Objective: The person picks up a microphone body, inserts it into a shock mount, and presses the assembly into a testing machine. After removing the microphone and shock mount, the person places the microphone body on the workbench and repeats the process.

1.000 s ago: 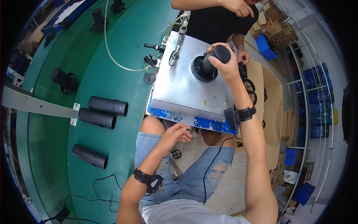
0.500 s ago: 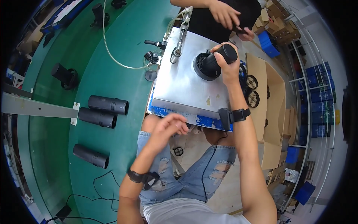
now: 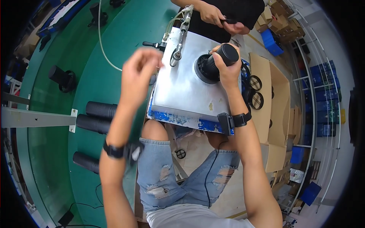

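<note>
My right hand (image 3: 229, 72) is wrapped round a black plastic cylinder (image 3: 228, 54). The cylinder leans on a round black ring-shaped seat (image 3: 205, 70) set in the top of a silver metal box (image 3: 182, 89). My left hand (image 3: 138, 74) is raised over the box's left edge, somewhat blurred, its bent fingers and thumb apart with nothing seen between them. Close to its fingertips are a black-handled lever (image 3: 151, 44) and a metal pneumatic cylinder (image 3: 180, 45) mounted on the box. The pressure regulator seen earlier beside the box is hidden behind this hand.
Several black ribbed tubes (image 3: 91, 123) lie on the green bench (image 3: 85, 146) at left. A black tube with a ring base (image 3: 62, 78) stands farther back. An open cardboard box (image 3: 279, 83) is at right, beside black spoked rings (image 3: 256, 100). Across the box, another person's hands (image 3: 218, 19) hold something dark.
My left hand has swung up and left from my lap to beside the lever. My right hand keeps its hold on the black cylinder. The other person's hands have shifted left.
</note>
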### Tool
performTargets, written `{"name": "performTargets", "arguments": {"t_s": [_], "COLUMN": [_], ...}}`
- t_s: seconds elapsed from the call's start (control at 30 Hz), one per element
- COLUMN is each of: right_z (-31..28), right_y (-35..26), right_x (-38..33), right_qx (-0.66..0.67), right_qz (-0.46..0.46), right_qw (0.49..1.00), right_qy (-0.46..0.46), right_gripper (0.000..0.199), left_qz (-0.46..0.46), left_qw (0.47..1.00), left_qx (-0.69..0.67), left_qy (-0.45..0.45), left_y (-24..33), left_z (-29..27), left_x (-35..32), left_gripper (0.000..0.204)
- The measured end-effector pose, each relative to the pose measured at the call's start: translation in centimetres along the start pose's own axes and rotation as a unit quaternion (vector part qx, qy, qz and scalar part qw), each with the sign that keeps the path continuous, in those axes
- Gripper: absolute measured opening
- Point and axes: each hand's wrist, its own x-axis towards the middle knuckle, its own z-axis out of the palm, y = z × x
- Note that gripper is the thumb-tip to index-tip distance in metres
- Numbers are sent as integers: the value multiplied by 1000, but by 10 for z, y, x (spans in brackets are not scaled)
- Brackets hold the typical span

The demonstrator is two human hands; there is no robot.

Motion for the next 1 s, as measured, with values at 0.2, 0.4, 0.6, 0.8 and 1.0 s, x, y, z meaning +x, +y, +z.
{"name": "performTargets", "arguments": {"t_s": [0.2,0.4,0.6,0.8,1.0], "right_z": [12,3,-10,-30,33], "right_y": [0,-1,-13,-193,-242], "right_x": [5,2,9,70,-31], "right_qx": [20,9,-1,164,-25], "right_qz": [-3,3,52,-75,-155], "right_qw": [1000,1000,998,982,964], "right_qy": [0,10,-30,53,-214], "right_gripper": [31,33,31,37,71], "left_qz": [-55,-165,-76,138,251], "left_qw": [812,773,854,945,910], "left_qx": [580,603,505,276,326], "left_qy": [-41,-112,-96,107,47], "left_y": [-102,-107,-129,57,119], "left_z": [-44,-38,-49,-21,35], "left_x": [126,121,97,-24,-144], "left_gripper": [49,49,56,39,77]}}
